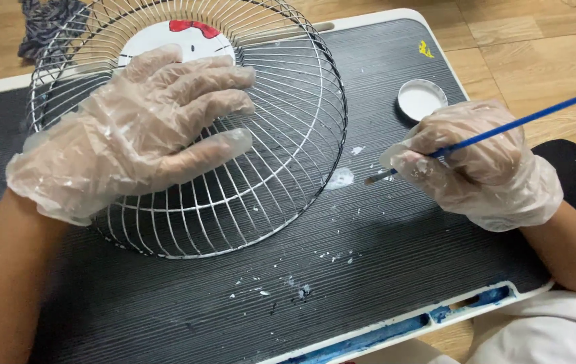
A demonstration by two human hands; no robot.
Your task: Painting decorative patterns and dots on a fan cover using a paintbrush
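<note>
A round white wire fan guard lies on a black ribbed lap desk. My left hand, in a clear plastic glove, rests flat on top of the guard's wires. Its centre disc is white with a red bow. My right hand, also gloved, is closed on a thin blue paintbrush, whose tip points left toward a white paint blob on the desk just beside the guard's rim.
A small round cap holding white paint sits behind my right hand. White paint flecks dot the desk's front. The desk has a white rim with a blue-stained groove. Wooden floor surrounds it; dark cloth lies far left.
</note>
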